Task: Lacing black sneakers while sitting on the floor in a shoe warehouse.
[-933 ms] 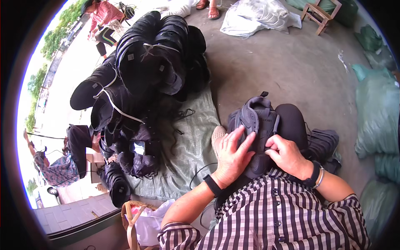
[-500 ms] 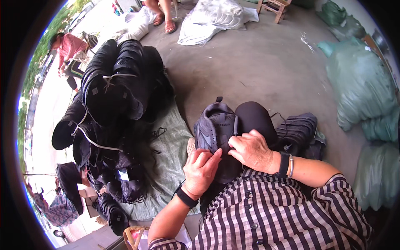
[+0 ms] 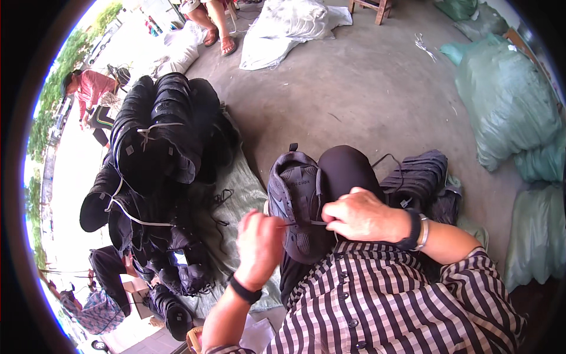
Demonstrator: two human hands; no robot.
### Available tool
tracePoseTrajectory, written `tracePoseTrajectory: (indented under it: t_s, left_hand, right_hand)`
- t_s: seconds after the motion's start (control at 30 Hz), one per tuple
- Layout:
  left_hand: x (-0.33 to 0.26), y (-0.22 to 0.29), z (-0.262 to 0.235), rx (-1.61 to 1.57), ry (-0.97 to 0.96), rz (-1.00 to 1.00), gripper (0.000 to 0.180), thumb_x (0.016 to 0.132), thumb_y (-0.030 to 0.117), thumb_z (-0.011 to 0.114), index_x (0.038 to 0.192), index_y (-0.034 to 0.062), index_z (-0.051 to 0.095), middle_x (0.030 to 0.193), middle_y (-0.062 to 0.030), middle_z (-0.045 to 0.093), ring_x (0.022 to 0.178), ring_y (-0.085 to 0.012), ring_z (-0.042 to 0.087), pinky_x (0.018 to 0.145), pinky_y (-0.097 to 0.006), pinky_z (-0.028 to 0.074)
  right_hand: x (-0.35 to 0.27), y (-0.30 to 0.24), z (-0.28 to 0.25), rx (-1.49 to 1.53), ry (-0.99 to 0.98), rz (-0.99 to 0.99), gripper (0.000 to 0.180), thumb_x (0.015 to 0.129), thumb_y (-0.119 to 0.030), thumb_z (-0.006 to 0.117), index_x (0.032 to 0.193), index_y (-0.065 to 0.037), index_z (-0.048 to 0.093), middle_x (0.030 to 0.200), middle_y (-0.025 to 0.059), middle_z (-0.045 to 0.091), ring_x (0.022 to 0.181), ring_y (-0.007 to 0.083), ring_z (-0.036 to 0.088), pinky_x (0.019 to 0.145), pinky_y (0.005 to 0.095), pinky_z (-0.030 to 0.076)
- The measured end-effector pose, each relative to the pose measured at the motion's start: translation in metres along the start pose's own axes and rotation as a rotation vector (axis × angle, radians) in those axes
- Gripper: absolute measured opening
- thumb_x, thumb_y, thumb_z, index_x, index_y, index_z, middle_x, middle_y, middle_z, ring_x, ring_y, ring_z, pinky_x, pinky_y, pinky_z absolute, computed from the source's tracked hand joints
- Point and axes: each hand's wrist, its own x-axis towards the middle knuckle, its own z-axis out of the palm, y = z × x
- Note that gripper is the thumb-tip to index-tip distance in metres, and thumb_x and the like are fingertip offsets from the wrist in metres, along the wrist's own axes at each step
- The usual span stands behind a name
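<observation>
Lettering [image 3: 301, 182] marks the tongue [image 3: 302, 203] of the dark shoe [image 3: 279, 192]; left grip [image 3: 258, 246] and right grip [image 3: 368, 217] pinch its lace [image 3: 318, 223].

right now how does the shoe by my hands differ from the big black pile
The shoe is single and dark grey; the pile holds many black pieces. The shoe lies between the left hand and right hand; the pile is bound with white cord. Both are dark.

The left hand [image 3: 258, 248] is blurred, its grip unclear. The top edge crops the stool [image 3: 370, 5] and a person's legs [image 3: 218, 23]; the bottom edge, the basket [image 3: 193, 338].
</observation>
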Motion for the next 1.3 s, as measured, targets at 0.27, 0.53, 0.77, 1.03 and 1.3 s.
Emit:
tracePoseTrajectory:
  t_s: [0.27,0.53,0.77,1.03,1.3]
  left_hand:
    - [-0.143,-0.209,-0.11,-1.424,0.973,-1.023,0.026,0.096,0.018,0.044,0.11,-0.0016,0.054,0.11,-0.0137,0.059,0.099,-0.0222,0.057,0.09,-0.037,0.046]
    - [-0.287,-0.348,-0.18,-0.942,0.712,-1.051,0.026,0.088,0.007,0.051,0.114,0.0019,0.055,0.083,-0.0039,0.053,0.071,-0.0107,0.051,0.069,-0.023,0.046]
    - [-0.263,-0.332,-0.18,-0.726,0.59,-0.929,0.026,0.088,0.007,0.051,0.114,0.0016,0.055,0.087,-0.0042,0.054,0.073,-0.0117,0.053,0.068,-0.024,0.046]
    - [-0.287,-0.3,-0.237,-0.389,0.498,-0.828,0.026,0.088,0.007,0.05,0.114,0.0012,0.056,0.091,-0.0046,0.055,0.075,-0.0128,0.055,0.068,-0.024,0.046]
    - [-0.279,-0.298,-0.25,-0.133,0.342,-0.704,0.027,0.088,0.006,0.05,0.113,0.0008,0.056,0.096,-0.005,0.056,0.076,-0.0139,0.057,0.068,-0.025,0.047]
  right_hand:
    - [-0.07,0.065,-0.07,1.127,-0.079,-0.036,0.015,0.082,-0.016,0.064,0.081,-0.001,0.066,0.117,0.013,0.059,0.081,0.0178,0.058,0.064,0.031,0.047]
    - [-0.172,0.177,-0.146,1.891,0.917,-0.309,0.031,0.094,-0.018,0.049,0.122,-0.004,0.052,0.142,0.0117,0.038,0.07,0.0075,0.051,0.054,0.0209,0.043]
    - [-0.401,0.284,-0.185,1.426,1.445,0.077,0.039,0.091,-0.019,0.055,0.123,0.003,0.049,0.142,0.0172,0.038,0.073,0.009,0.055,0.064,0.0239,0.045]
    - [-0.552,0.286,-0.192,1.05,1.821,0.502,0.033,0.087,-0.023,0.063,0.114,-0.008,0.056,0.126,0.0116,0.055,0.064,0.0058,0.052,0.055,0.0194,0.043]
    - [-0.659,0.249,-0.197,0.556,1.933,1.085,0.047,0.081,-0.046,0.062,0.119,-0.018,0.057,0.121,-0.0075,0.059,0.07,0.0048,0.049,0.056,0.0225,0.041]
